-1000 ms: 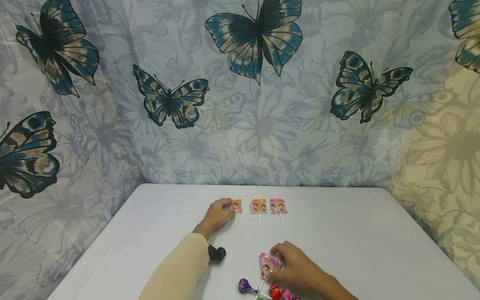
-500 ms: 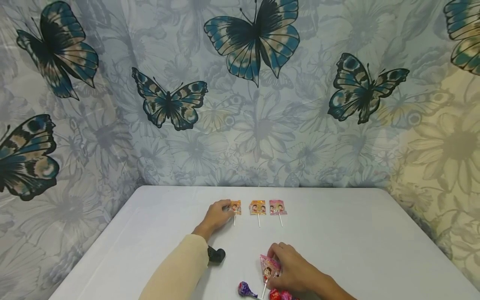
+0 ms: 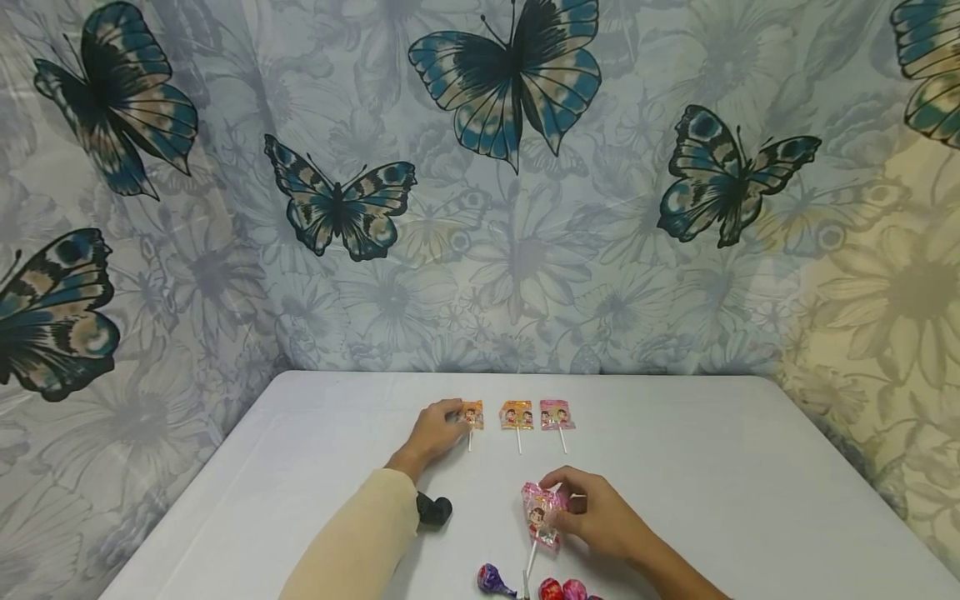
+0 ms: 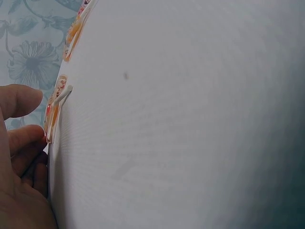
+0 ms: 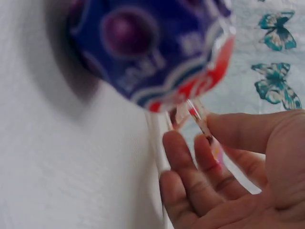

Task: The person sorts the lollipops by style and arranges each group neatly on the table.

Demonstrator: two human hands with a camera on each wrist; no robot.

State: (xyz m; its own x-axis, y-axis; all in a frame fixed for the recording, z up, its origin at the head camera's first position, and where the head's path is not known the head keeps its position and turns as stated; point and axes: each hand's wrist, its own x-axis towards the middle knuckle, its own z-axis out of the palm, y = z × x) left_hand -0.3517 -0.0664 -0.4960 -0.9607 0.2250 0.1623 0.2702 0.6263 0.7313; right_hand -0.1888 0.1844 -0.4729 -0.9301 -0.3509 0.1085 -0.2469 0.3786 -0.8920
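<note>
In the head view, my right hand (image 3: pixel 606 518) pinches a lollipop in a pink wrapper (image 3: pixel 538 510) between thumb and fingers, its white stick pointing down toward the near side. The right wrist view shows the thumb (image 5: pixel 243 131) pressed to the wrapper. My left hand (image 3: pixel 431 435) rests farther back, beside an orange-wrapped lollipop (image 3: pixel 473 413). In the left wrist view its index finger (image 4: pixel 26 137) touches the packet's edge while the thumb (image 4: pixel 21 101) stays apart. Right of it lie another orange-wrapped lollipop (image 3: pixel 517 414) and a pink-wrapped lollipop (image 3: pixel 557 413), all in a row.
Near the front edge of the white table (image 3: pixel 337 400) lie a purple round lollipop (image 3: pixel 491 578), a red one (image 3: pixel 551 589) and a pink one (image 3: pixel 575 590). One purple-blue lollipop (image 5: pixel 152 47) looms close in the right wrist view. A butterfly-patterned cloth (image 3: pixel 525 250) hangs behind the table.
My right hand has taken hold of the pink-wrapped lollipop and drawn it slightly away from the candies at the near edge. The left hand has stayed in place.
</note>
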